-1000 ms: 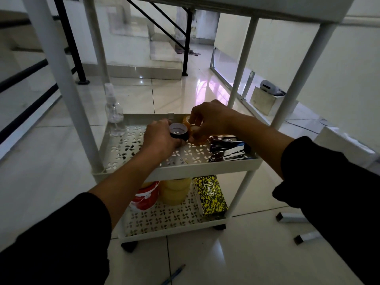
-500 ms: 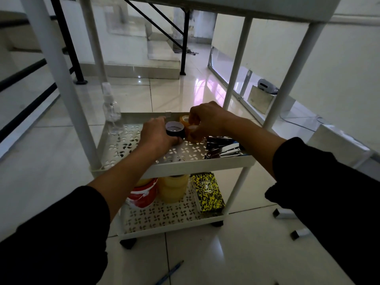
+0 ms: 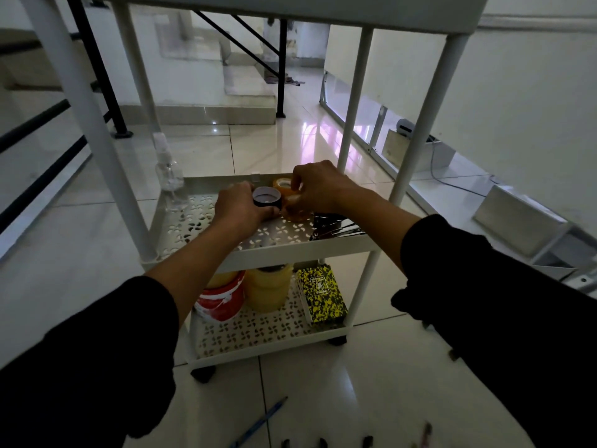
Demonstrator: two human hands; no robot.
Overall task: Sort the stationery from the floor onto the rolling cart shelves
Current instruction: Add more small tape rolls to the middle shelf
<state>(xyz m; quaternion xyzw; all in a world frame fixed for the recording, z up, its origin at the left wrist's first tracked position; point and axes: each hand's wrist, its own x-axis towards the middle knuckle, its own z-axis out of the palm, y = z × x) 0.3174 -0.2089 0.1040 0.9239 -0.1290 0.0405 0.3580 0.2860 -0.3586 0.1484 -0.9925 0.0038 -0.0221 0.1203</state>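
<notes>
The white rolling cart's middle shelf (image 3: 206, 232) has a perforated floor. On it, my left hand (image 3: 237, 206) grips a black tape roll (image 3: 266, 198). Right beside that roll my right hand (image 3: 318, 187) holds an amber tape roll (image 3: 294, 210); a second amber roll (image 3: 281, 184) stands just behind, under my fingertips. Staplers (image 3: 336, 228) lie at the shelf's right front. The bottom shelf (image 3: 255, 334) carries a red-and-white tape roll (image 3: 223, 300), a stack of yellowish tape rolls (image 3: 268, 291) and a yellow-and-black box (image 3: 323, 294).
A clear spray bottle (image 3: 168, 174) stands at the middle shelf's back left corner. On the tiled floor near me lie a blue pen (image 3: 258, 423) and several small dark items (image 3: 365, 441). White cart posts (image 3: 93, 130) frame the shelf. Stairs and black railings lie beyond.
Both hands have stayed on the tape rolls on the middle shelf. My view has shifted slightly, bringing more of the floor and the pen into sight.
</notes>
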